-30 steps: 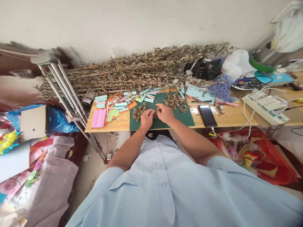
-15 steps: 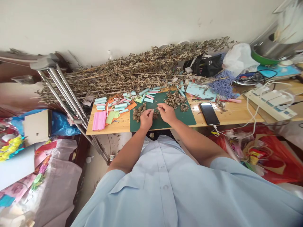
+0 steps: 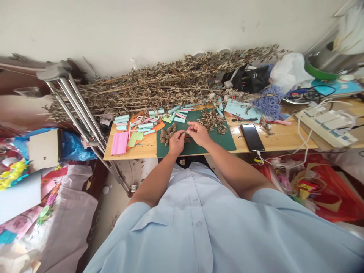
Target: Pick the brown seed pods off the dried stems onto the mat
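Both hands meet over a dark green cutting mat [image 3: 224, 142] on a wooden table. My left hand [image 3: 176, 142] and my right hand [image 3: 198, 134] have their fingers pinched together on a small bit of dried leaf [image 3: 186, 132] between them. Just left of my left hand lies a cluster of small rolled brown leaf balls [image 3: 167, 135]. A loose heap of dried leaves [image 3: 210, 120] sits on the mat beyond my right hand. Rolled teal and pink paper tubes [image 3: 145, 123] are scattered at the mat's far left.
A long bundle of dried leafy branches [image 3: 159, 85] lies along the wall. A black phone [image 3: 251, 137] rests right of the mat, a white power strip [image 3: 327, 127] further right. Metal crutches [image 3: 76, 110] lean at the table's left end. Pink paper [image 3: 119, 143] lies near the front edge.
My hands stay pinched together over the mat; the right hand has lifted slightly and its fingers shifted. The view has drifted a little.
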The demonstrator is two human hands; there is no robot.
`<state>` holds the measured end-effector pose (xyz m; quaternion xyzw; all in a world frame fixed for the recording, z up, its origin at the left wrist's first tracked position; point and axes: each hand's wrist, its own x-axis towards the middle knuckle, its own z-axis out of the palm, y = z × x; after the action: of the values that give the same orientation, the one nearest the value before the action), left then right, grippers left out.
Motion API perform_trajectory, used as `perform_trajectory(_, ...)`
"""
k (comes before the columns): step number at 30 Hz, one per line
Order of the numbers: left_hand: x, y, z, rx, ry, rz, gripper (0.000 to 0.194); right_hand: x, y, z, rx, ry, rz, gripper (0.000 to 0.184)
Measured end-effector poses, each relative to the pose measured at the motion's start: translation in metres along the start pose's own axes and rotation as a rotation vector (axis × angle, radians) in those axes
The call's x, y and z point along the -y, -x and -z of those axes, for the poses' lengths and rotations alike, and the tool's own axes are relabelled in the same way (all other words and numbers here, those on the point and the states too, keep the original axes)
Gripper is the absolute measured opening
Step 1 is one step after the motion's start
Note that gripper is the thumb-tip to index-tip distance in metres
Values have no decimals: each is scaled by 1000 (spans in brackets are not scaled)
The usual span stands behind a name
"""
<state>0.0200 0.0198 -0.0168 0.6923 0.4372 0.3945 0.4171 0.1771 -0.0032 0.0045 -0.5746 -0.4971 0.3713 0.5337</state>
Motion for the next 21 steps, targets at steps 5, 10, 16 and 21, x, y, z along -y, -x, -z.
perform_trajectory(5, -5, 1, 3, 11, -23, -11, 26, 1, 2, -3, -4, -73, -21, 50)
perform_trajectory(10, -8, 1, 3, -5, -43, -27, 24, 0, 3, -7, -43, -89, -80, 48)
perform_trajectory(16, -12, 2, 2, -7, -92, -63, 22, 1, 2, -6, -16, 1, -42, 44)
perform_trajectory(21, -12, 2, 1, 1, -141, -102, 23, 4, 2, -5, -36, 98, -8, 40)
